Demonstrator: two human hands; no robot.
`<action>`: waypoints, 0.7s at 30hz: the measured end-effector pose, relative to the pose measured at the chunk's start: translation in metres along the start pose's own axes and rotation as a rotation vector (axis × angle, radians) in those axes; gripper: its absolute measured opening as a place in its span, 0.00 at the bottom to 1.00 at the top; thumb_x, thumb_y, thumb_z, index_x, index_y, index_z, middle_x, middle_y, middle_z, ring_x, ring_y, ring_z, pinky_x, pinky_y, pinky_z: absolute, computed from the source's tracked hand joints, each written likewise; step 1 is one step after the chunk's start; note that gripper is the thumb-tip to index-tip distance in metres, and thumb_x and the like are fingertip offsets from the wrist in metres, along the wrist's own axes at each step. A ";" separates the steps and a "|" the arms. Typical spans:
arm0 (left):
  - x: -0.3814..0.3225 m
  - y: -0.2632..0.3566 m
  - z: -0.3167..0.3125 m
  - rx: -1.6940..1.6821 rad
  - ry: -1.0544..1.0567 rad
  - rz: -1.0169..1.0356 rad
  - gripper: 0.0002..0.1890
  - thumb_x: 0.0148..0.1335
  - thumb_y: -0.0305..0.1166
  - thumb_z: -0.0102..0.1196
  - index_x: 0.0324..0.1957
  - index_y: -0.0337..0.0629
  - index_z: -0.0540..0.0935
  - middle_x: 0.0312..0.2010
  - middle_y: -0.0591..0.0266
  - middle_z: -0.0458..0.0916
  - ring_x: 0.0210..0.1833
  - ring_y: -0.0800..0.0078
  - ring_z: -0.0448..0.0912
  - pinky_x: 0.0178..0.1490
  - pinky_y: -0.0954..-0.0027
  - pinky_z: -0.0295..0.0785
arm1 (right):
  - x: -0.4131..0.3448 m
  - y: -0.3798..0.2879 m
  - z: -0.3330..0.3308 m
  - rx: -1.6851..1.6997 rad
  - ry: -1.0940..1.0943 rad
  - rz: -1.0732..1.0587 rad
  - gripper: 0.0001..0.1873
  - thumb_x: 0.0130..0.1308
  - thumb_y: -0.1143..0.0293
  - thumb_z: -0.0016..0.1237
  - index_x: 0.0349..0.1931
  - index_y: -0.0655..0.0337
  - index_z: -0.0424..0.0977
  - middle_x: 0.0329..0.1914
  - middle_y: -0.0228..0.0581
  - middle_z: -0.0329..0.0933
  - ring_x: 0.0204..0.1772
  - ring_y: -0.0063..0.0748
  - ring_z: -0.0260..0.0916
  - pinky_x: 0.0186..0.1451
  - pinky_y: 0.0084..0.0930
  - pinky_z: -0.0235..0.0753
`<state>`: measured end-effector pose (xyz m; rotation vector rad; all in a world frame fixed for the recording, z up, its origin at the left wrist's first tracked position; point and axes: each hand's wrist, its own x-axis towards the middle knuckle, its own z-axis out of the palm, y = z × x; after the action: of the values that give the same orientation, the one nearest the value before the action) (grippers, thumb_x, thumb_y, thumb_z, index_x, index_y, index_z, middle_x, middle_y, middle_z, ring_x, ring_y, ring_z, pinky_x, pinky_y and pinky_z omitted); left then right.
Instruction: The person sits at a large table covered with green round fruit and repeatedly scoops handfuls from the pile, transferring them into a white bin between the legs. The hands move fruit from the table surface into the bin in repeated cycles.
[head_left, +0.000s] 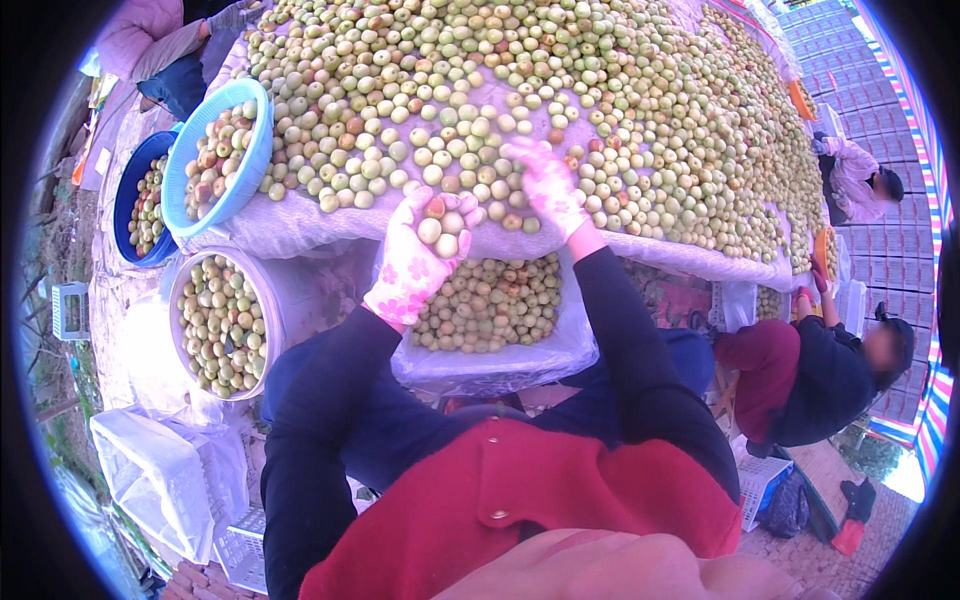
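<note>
My left hand (424, 259), in a white glove with a pink flower print, is palm up and cups several small round fruits (442, 225), pale green with some red. My right hand (546, 180), gloved alike and blurred, is over the near part of a large heap of the same fruit (660, 150) on a cloth-covered table; whether it holds a fruit cannot be told. Below both hands, at my lap, a crate lined with clear plastic (495, 375) holds many such fruits (487, 307).
A white bucket (276, 322), a light blue basket (262, 142) and a dark blue tub (120, 195), all with fruit, stand at the left. A plastic-lined crate (150, 480) lies lower left. Co-workers sit at the right (817, 382), far right (855, 176) and upper left (146, 37).
</note>
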<state>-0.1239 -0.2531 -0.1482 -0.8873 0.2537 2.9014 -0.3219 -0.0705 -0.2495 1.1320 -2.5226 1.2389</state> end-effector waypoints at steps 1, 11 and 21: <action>-0.002 0.001 0.000 -0.010 0.006 -0.006 0.18 0.69 0.45 0.48 0.42 0.38 0.79 0.47 0.54 0.82 0.50 0.59 0.81 0.38 0.69 0.78 | 0.003 0.003 -0.017 0.035 0.046 0.160 0.21 0.56 0.78 0.44 0.52 0.60 0.76 0.52 0.49 0.77 0.61 0.52 0.71 0.65 0.40 0.70; -0.016 0.010 0.011 0.012 -0.053 -0.011 0.17 0.69 0.45 0.48 0.40 0.40 0.77 0.45 0.55 0.81 0.48 0.58 0.81 0.38 0.67 0.77 | -0.018 0.051 -0.065 -0.804 0.037 0.495 0.21 0.66 0.62 0.42 0.58 0.57 0.72 0.64 0.47 0.68 0.65 0.52 0.64 0.69 0.48 0.58; -0.011 0.012 0.013 0.049 -0.039 -0.020 0.19 0.71 0.48 0.44 0.38 0.43 0.77 0.45 0.54 0.82 0.47 0.62 0.82 0.38 0.71 0.78 | 0.054 0.003 -0.002 -0.272 0.070 -0.050 0.21 0.65 0.62 0.49 0.58 0.55 0.72 0.63 0.48 0.70 0.66 0.49 0.64 0.69 0.44 0.62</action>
<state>-0.1235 -0.2627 -0.1301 -0.8206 0.3087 2.8774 -0.3631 -0.0983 -0.2289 1.0605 -2.4970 0.8725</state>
